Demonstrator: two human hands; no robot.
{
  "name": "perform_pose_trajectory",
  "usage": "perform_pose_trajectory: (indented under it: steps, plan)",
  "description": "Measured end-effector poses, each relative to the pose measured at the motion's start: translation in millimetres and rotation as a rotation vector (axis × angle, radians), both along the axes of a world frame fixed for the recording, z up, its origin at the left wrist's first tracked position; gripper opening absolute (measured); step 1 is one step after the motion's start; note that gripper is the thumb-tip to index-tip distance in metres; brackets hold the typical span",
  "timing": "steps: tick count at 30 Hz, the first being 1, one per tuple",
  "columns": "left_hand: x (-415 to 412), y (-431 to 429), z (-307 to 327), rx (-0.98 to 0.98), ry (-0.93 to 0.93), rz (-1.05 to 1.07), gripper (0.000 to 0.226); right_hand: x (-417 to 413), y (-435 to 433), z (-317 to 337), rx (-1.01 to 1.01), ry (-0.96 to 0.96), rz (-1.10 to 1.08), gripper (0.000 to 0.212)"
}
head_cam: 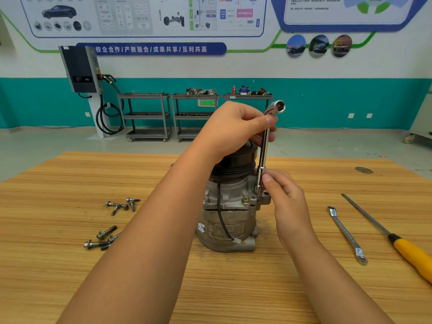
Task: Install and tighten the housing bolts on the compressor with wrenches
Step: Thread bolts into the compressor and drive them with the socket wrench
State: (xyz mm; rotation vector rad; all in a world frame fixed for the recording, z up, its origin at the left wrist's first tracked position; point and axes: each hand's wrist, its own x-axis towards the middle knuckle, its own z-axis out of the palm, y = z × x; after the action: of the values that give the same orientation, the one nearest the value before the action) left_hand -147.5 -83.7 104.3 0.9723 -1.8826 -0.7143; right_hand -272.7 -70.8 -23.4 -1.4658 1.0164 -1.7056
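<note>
Banner [152, 49]: 校企合作/产教融合/成果共享/互利共赢; compressor [224, 220] label illegible; left hand [233, 130], right hand [286, 199] grip socket wrench [264, 148].

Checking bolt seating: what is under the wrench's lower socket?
The lower socket of the wrench sits on the compressor flange, near a seated bolt. Any bolt head beneath is hidden inside the socket.

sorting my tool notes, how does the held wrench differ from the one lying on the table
The socket wrench stands nearly upright on the compressor; the ring spanner lies flat on the table. The socket wrench is gripped by the left hand and right hand; the ring spanner is untouched. The socket wrench is a round rod with socket ends; the ring spanner is flat. Both are bright metal.
</note>
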Motion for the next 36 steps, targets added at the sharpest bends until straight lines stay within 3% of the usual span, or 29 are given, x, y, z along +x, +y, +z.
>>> perform_pose_trajectory:
  steps: [12, 21, 25, 36]
  plan:
    - [-0.3, -5.5, -2.2, -0.004, 0.016, 0.044, 0.025, 2.4, 2.0, 0.7, 0.011, 0.057, -0.063, 0.005]
    - [-0.9, -3.8, -2.1, 0.005, 0.000, 0.013, 0.021, 1.9, 2.2, 0.0, 0.013, 0.046, -0.058, 0.003]
    - [-0.3, -2.8, -1.6, 0.014, -0.023, -0.006, 0.027, 1.2, 1.2, -0.6, 0.002, 0.027, -0.016, 0.016]
    - [0.4, -2.3, -1.6, -0.021, -0.025, 0.002, 0.023, 1.4, 1.1, 0.3, 0.015, 0.086, -0.063, 0.004]
